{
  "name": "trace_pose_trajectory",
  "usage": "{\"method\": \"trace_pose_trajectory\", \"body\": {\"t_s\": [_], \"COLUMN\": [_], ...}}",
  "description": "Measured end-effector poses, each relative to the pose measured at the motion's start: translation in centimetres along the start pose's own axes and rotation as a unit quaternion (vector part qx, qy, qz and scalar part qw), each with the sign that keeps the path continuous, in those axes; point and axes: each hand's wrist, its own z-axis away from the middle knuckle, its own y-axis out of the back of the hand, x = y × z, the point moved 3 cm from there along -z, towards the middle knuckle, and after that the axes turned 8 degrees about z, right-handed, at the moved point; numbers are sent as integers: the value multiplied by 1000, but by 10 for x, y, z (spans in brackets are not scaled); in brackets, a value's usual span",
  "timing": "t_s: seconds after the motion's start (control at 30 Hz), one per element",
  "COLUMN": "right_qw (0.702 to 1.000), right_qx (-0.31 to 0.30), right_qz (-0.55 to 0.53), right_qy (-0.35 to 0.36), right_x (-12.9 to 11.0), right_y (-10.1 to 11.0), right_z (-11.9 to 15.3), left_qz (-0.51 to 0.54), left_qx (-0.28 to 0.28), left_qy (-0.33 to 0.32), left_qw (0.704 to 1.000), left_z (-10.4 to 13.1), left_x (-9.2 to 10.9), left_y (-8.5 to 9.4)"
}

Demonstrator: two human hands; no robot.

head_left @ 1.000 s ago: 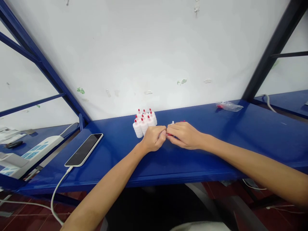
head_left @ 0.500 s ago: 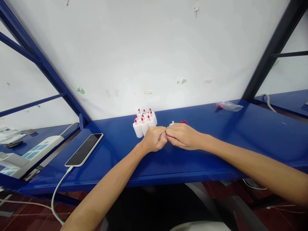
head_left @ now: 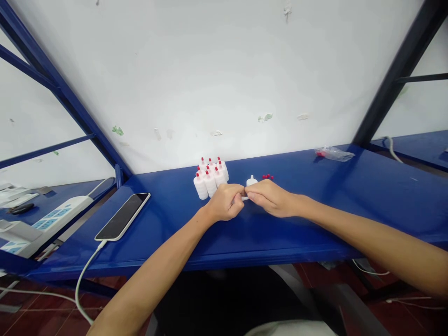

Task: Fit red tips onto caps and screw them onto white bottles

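Note:
My left hand point(head_left: 226, 202) is closed around a small white squeeze bottle. Only the bottle's white nozzle point(head_left: 245, 198) shows, pointing right out of the fist. My right hand point(head_left: 271, 198) is closed with its fingertips pinched close to that nozzle; what it holds, if anything, is hidden. Beyond my left hand stands a tight group of white bottles with red tip caps point(head_left: 210, 181). Past my right fingers is a white bottle with an uncapped nozzle point(head_left: 251, 180), partly covered by the hand. Several loose red caps point(head_left: 268, 177) lie to its right.
The blue table point(head_left: 168, 228) runs along a white wall. A phone point(head_left: 122, 217) with a charging cable point(head_left: 80, 289) lies at the left. A clear plastic bag with something red in it point(head_left: 334, 153) is at the back right. A power strip point(head_left: 52, 224) sits farther left.
My right hand has shifted slightly right, away from my left hand, and the white nozzle now shows between them. The red bit at my right fingertips is no longer visible.

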Motion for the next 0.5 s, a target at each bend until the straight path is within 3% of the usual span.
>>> {"method": "trace_pose_trajectory", "body": {"t_s": [0.13, 0.23, 0.3, 0.4, 0.5], "right_qw": [996, 983, 972, 940, 917], "right_qx": [82, 148, 111, -19, -88], "right_qz": [-14, 37, 95, 166, 182], "right_qy": [-28, -106, -184, -297, -343], "right_x": [12, 43, 71, 113, 139], "right_y": [12, 33, 45, 53, 52], "right_z": [4, 12, 21, 38, 51], "left_qz": [9, 15, 25, 48, 79], "left_qx": [29, 37, 36, 44, 63], "left_qy": [10, 48, 91, 157, 189], "left_qw": [999, 998, 995, 985, 977], "left_z": [0, 1, 2, 0, -5], "left_x": [-3, -7, -9, -11, -12], "left_y": [6, 9, 7, 1, -7]}}
